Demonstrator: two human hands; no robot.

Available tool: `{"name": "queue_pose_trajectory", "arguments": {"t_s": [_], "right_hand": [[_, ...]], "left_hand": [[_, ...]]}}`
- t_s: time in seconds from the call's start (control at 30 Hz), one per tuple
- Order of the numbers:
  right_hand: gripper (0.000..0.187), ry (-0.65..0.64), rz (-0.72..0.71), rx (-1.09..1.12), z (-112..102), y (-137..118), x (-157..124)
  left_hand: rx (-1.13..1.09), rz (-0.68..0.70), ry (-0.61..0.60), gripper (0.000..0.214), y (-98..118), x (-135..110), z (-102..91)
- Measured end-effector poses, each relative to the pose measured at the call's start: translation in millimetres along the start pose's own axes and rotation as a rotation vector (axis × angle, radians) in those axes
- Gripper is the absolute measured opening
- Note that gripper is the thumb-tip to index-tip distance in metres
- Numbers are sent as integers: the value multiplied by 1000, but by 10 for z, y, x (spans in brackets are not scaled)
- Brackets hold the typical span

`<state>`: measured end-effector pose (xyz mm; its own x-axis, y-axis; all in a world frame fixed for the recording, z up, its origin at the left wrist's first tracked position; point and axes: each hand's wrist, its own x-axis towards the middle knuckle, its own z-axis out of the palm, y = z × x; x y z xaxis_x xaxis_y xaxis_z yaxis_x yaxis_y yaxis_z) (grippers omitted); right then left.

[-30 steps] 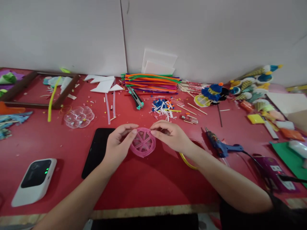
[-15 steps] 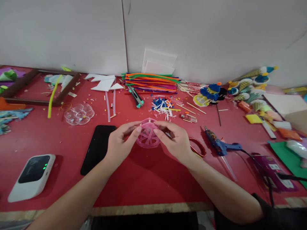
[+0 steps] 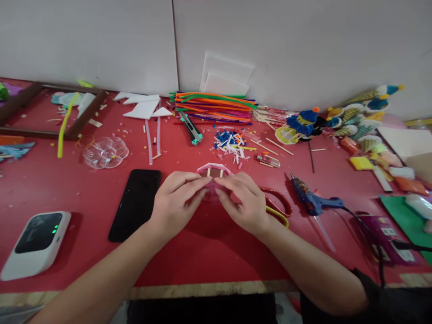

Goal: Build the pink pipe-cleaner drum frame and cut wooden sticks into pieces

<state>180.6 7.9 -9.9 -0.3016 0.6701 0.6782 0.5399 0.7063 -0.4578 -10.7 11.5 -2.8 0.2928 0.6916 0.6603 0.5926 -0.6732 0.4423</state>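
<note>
Between both hands, over the red table, is a small pink wheel-shaped craft piece (image 3: 213,167) with short pale wooden sticks across it. My left hand (image 3: 180,195) pinches its near left side with thumb and fingers. From the other side my right hand (image 3: 241,198) grips it in the same way, the fingertips of both hands almost meeting. The fingers cover much of the piece's near part. Just right of my right hand lie scissors (image 3: 281,201) with red and yellow handles. A black phone (image 3: 135,204) lies left of my left hand.
A blue glue gun (image 3: 312,198) with a cord lies at right. Behind the hands are foam scraps (image 3: 231,143), a utility knife (image 3: 191,128) and pipe cleaners (image 3: 216,108). A clear flower-shaped palette (image 3: 106,152) and a white device (image 3: 37,243) are at left.
The pink piece has been tilted: its spoked face showed before, and now its upper rim and two sticks show. Both hands have turned inward, fingertips closer together. The view has shifted slightly.
</note>
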Motion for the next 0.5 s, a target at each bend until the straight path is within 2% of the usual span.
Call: {"name": "queue_pose_trajectory", "arguments": {"t_s": [0.17,0.3,0.5], "right_hand": [[40,37,78,-9,21,-47,5],[29,77,98,4,15,-54,34],[28,68,71,11,-17,-65,31]], "left_hand": [[44,-12,50,15,-3,7,-20],[39,-44,87,13,29,18,-37],[16,-26,11,17,-2,-5,17]]}}
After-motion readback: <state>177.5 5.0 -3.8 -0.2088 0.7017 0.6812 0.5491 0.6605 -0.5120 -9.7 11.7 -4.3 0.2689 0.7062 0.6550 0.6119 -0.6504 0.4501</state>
